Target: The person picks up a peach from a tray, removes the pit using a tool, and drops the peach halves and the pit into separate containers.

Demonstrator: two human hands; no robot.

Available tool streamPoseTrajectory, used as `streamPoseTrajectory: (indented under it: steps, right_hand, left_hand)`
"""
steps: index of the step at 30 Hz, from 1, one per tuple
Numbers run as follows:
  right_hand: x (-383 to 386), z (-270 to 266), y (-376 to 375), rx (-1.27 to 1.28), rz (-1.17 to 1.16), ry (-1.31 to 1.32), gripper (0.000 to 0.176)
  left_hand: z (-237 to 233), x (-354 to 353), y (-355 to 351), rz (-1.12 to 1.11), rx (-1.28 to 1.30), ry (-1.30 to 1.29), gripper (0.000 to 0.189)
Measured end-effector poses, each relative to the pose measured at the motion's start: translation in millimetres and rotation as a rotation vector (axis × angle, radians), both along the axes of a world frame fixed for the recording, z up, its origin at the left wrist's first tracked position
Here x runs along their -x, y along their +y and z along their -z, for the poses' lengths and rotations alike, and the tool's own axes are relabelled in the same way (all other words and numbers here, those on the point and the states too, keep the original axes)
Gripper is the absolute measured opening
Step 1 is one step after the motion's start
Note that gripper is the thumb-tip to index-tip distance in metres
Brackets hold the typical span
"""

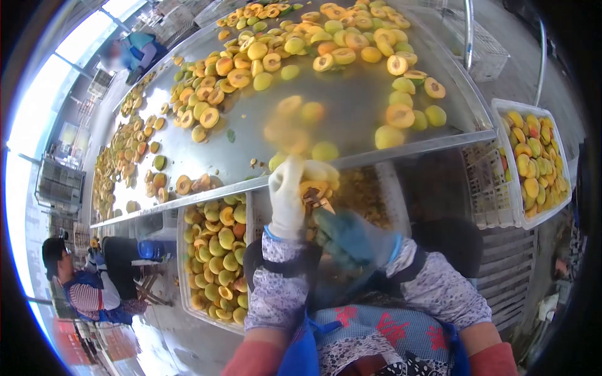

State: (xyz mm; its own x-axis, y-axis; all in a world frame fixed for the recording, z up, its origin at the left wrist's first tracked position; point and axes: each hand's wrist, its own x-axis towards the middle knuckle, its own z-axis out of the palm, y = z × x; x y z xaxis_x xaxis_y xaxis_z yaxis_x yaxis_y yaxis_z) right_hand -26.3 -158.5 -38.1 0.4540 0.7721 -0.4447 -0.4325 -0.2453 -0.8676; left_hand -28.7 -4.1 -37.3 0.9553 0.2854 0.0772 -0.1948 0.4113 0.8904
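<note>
My left hand (288,195), in a white glove, is closed around a halved yellow peach (311,189) just below the front edge of the metal table. Its cut face is turned towards my other hand. My right hand (354,239), in a blue-green glove, grips a small pitting knife (325,204) whose metal tip is against the peach's centre. The tool's handle is hidden in the glove. Beyond the table edge, right past my left hand, lie several blurred peach pieces (295,128).
Many cut peaches (238,78) spread over the metal table (251,125). A crate of peaches (216,257) stands at my left, another crate (530,160) at the right. Under my hands is a container (392,194). One co-worker (94,285) sits at left, another person (138,53) farther back.
</note>
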Motion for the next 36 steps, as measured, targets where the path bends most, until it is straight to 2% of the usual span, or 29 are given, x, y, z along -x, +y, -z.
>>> streamPoseTrajectory:
  steps: [2, 3, 4, 5, 6, 7, 8, 9, 11, 14, 15, 16, 17, 18, 19, 20, 21, 24, 26, 27, 28, 30, 31, 33, 35, 36]
  right_hand:
    - [-6.3, -15.8, -7.7, 0.020, -0.078, 0.233, 0.041]
    - [-3.6, 5.2, -10.9, -0.060, -0.011, 0.328, 0.042]
    - [-3.5, -0.1, -7.8, 0.023, -0.054, 0.322, 0.044]
    - [-3.6, -5.6, -4.9, 0.104, -0.100, 0.317, 0.047]
    - [-0.5, -13.4, -9.1, -0.001, -0.104, 0.349, 0.050]
    - [-3.2, -10.7, -11.4, -0.130, -0.168, 0.609, 0.051]
    - [-2.5, -7.8, -8.6, -0.140, -0.138, 0.535, 0.047]
    - [-1.4, -3.8, -6.0, -0.151, -0.101, 0.456, 0.044]
    - [-3.2, 13.2, -3.8, 0.075, -0.169, 0.001, 0.039]
    - [-4.4, 49.1, -7.5, 0.372, -0.226, -0.706, 0.036]
    - [-5.5, 59.4, -9.8, 0.462, -0.224, -0.948, 0.036]
    - [-7.2, 70.6, -13.0, 0.578, -0.268, -1.009, 0.036]
    - [-8.5, 82.0, -17.6, 0.698, -0.309, -1.067, 0.036]
    - [-10.4, 86.0, -21.4, 0.824, -0.345, -1.125, 0.036]
    - [-11.1, 79.9, -20.7, 0.786, -0.315, -1.138, 0.036]
    - [-8.6, 70.8, -17.6, 0.749, -0.285, -1.148, 0.036]
    - [-5.8, 64.9, -15.7, 0.712, -0.257, -1.155, 0.037]
    - [-2.6, 61.3, -12.0, 0.693, -0.224, -1.169, 0.037]
    - [-3.1, 61.8, -7.7, 0.713, -0.204, -1.146, 0.038]
    - [-3.0, 63.7, -6.7, 0.674, -0.198, -1.167, 0.037]
    - [-4.2, 65.7, -6.9, 0.643, -0.174, -1.189, 0.036]
    - [-6.1, 68.5, -9.2, 0.606, -0.077, -1.198, 0.036]
    - [-10.9, 71.2, -10.4, 0.635, -0.048, -1.201, 0.038]
    - [-21.1, 75.7, -12.8, 0.692, 0.012, -1.203, 0.041]
    - [-22.3, 67.5, -15.2, 0.657, 0.040, -1.162, 0.043]
    - [-21.8, 62.9, -16.2, 0.668, 0.033, -1.148, 0.043]
  left_hand:
    - [31.7, -7.5, 19.8, 0.203, -0.068, -0.187, 0.044]
    - [18.2, 2.1, 13.5, 0.099, -0.190, 0.067, 0.044]
    - [7.5, 7.1, 9.4, 0.105, -0.152, 0.174, 0.045]
    - [13.0, 8.9, 10.7, 0.110, -0.108, 0.076, 0.049]
    - [21.4, 4.4, 12.5, 0.210, 0.083, -0.096, 0.055]
    - [28.5, 0.5, 7.7, 0.243, 0.293, -0.193, 0.057]
    - [19.1, 1.2, -1.2, 0.094, 0.429, -0.092, 0.057]
    - [14.6, -0.1, 6.4, 0.231, 0.508, -0.111, 0.055]
    - [2.8, 1.5, 1.5, -0.056, 0.537, 0.093, 0.052]
    - [13.8, 7.5, 33.4, -0.345, 0.440, 0.128, 0.049]
    - [11.8, 13.0, 54.5, -0.378, 0.534, 0.118, 0.049]
    - [15.1, 28.4, 71.9, -0.386, 0.375, -0.011, 0.047]
    - [-4.0, 42.6, 87.5, -0.504, 0.404, 0.174, 0.045]
    - [-9.8, 66.5, 97.5, -0.528, 0.209, 0.121, 0.043]
    - [-14.3, 90.8, 118.3, -0.528, 0.114, 0.248, 0.041]
    - [10.3, 113.5, 142.7, -0.533, -0.414, 0.261, 0.033]
    - [34.8, 136.2, 167.1, -0.633, -0.926, 0.271, 0.029]
    - [107.2, 216.4, 185.9, -0.706, -1.503, 0.494, 0.041]
    - [170.2, 254.6, 178.5, -0.479, -1.505, 0.739, 0.043]
    - [183.6, 268.0, 155.4, -0.628, -1.800, 0.620, 0.044]
    - [183.9, 258.9, 161.2, -0.418, -1.619, 0.895, 0.047]
    - [171.6, 251.4, 151.9, -0.515, -1.655, 0.829, 0.056]
    - [195.5, 259.4, 174.0, -0.477, -1.621, 0.821, 0.052]
    - [183.1, 261.1, 195.3, -0.347, -1.543, 0.718, 0.047]
    - [156.6, 234.4, 200.4, -0.515, -1.612, 0.827, 0.042]
    - [109.1, 205.3, 181.9, -0.590, -1.524, 0.684, 0.039]
